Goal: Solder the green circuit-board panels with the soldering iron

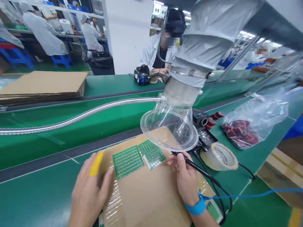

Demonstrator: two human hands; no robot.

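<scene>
My left hand (90, 189), with yellow tape (96, 163) round one finger, rests at the left edge of a tape-covered cardboard sheet (149, 197). Its fingers are stretched out and hold nothing. Two green circuit boards with rows of small parts lie on the cardboard: a left board (128, 162) close to those fingers, and a right board (153, 154) with a pale strip along one edge. My right hand (186, 178), wearing a blue wrist strap (196, 205), is closed around a black soldering iron (197, 168). The iron's tip is hidden under the clear funnel.
A clear extraction funnel (169, 129) hangs low over the cardboard. A metal flexible hose (82, 113) crosses on the left. To the right are a tape roll (220, 156), a soldering stand (205, 135) and a bag of dark red bundles (246, 132). A co-worker (151, 52) sits opposite.
</scene>
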